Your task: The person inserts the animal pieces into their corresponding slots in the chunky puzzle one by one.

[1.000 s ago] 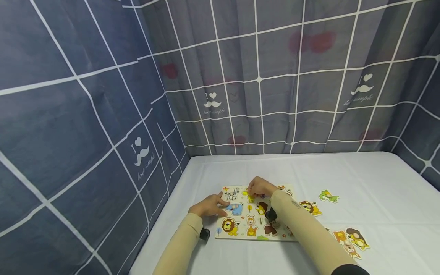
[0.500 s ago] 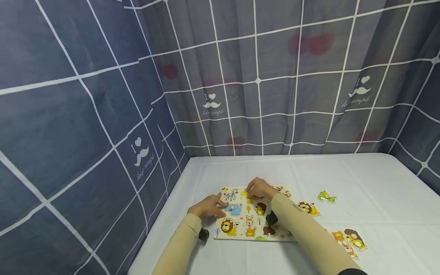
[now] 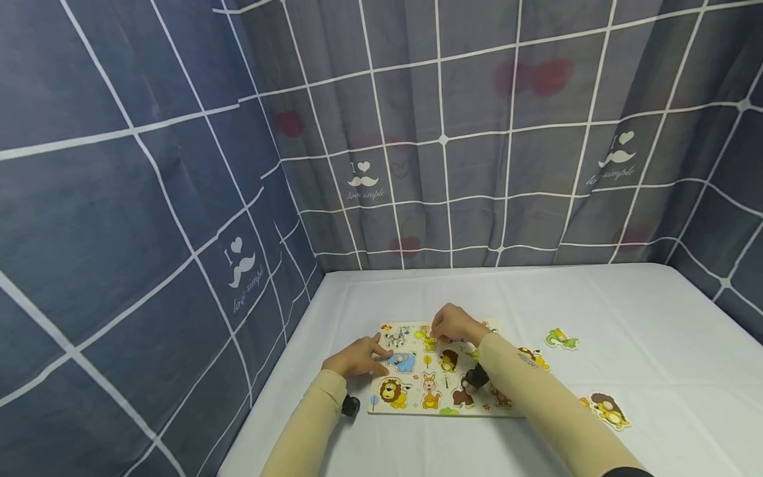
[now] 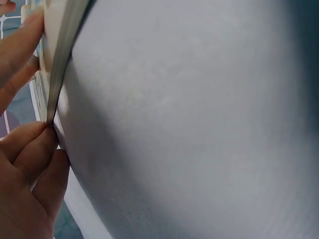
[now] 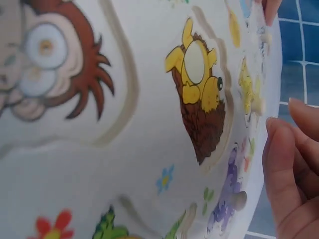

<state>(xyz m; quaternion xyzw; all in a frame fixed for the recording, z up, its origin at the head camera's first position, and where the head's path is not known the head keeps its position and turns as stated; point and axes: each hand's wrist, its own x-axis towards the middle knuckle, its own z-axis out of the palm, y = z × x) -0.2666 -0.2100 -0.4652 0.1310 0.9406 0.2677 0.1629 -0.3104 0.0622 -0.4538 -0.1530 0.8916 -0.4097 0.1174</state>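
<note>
On the table lies a wooden peg puzzle board point(image 3: 411, 409) with cartoon animals. My left hand point(image 3: 356, 358) rests at its left edge, fingers spread, some fingertips on the top face and others against the side edge. My right hand point(image 3: 456, 322) hovers at the far side, just right of the giraffe piece point(image 3: 426, 340). In the right wrist view, the giraffe's wooden peg point(image 5: 257, 106) stands up near the thumb and fingertip, with nothing between them. A purple animal piece point(image 5: 230, 194) with a peg sits close by. The right forearm hides part of the board.
Loose animal pieces lie to the right: a green one point(image 3: 561, 339), a lion point(image 3: 536, 358) partly under the sleeve, and a hedgehog point(image 3: 608, 409) by the forearm. A grid-patterned curtain point(image 3: 411, 199) stands behind and left of the white tablecloth point(image 3: 369, 295).
My right hand has come off the giraffe piece and shifted slightly right, uncovering it. The right forearm now covers more of the loose pieces. My left hand stays at the board's edge.
</note>
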